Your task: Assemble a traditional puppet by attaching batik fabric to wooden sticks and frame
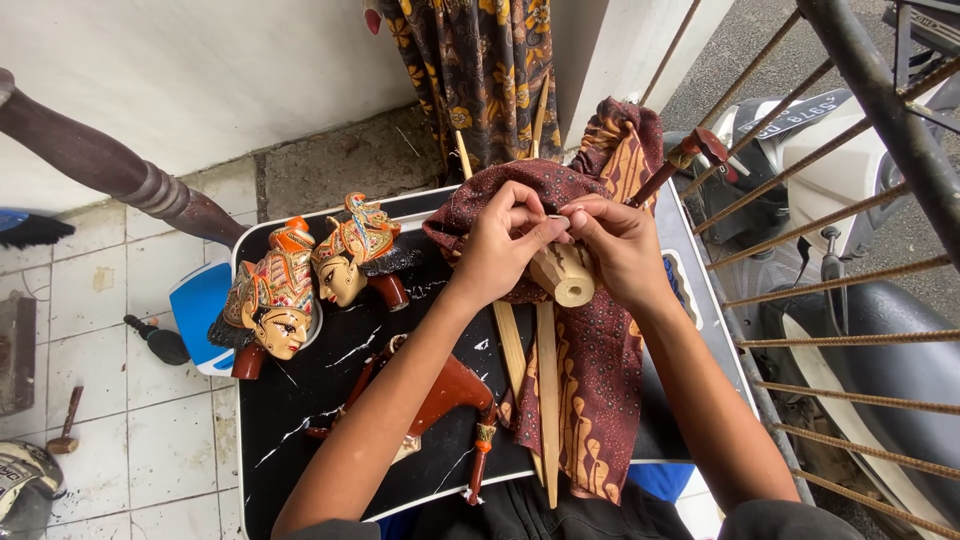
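On a crowded black table point(300, 400) — both hands, left hand point(497, 250) and right hand point(618, 240), pinching patterned cloth point(590, 370) over a wooden peg point(565, 275) — likely to slip, knocking the painted heads point(310, 275).

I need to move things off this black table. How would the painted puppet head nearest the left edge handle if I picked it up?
The painted puppet head looks carved and rigid, so it should lift in one piece. Its pointed, ornate crown seems liable to chip, so probably grip the neck peg. Lying on its side on the black table, its rounded form might rock or roll if nudged.
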